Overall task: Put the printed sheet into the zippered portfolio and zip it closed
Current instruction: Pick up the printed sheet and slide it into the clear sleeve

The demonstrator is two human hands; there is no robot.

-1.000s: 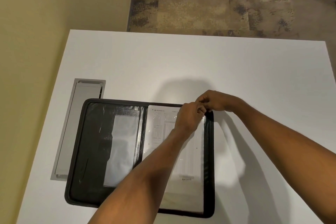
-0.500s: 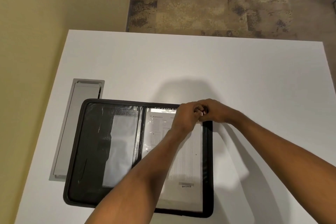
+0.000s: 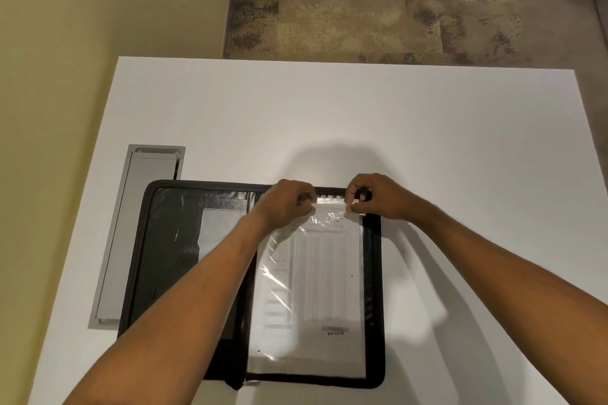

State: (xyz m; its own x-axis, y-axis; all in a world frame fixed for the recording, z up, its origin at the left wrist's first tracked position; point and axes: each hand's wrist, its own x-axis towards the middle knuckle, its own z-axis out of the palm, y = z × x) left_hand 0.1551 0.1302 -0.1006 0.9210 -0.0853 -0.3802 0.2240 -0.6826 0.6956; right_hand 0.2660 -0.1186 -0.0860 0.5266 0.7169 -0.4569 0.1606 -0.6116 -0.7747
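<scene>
A black zippered portfolio [image 3: 375, 289] lies open flat on the white table [image 3: 329, 115]. Its right half holds a clear plastic sleeve with the printed sheet [image 3: 316, 286] inside, rows of small print and a stamp near the bottom. My left hand [image 3: 289, 204] pinches the sleeve's top edge left of centre. My right hand [image 3: 371, 197] pinches the same top edge near the far right corner. The left half shows black pockets and a pale insert [image 3: 217, 230]. A zipper pull [image 3: 250, 383] sticks out at the near edge by the spine.
A grey metal cable hatch [image 3: 138, 230] is set into the table, left of the portfolio and partly under it. A yellow wall runs along the table's left side. Patterned carpet lies beyond the far edge.
My hands were together at the sleeve's far right corner. Now they are spread apart along its top edge, the left hand having slid leftward.
</scene>
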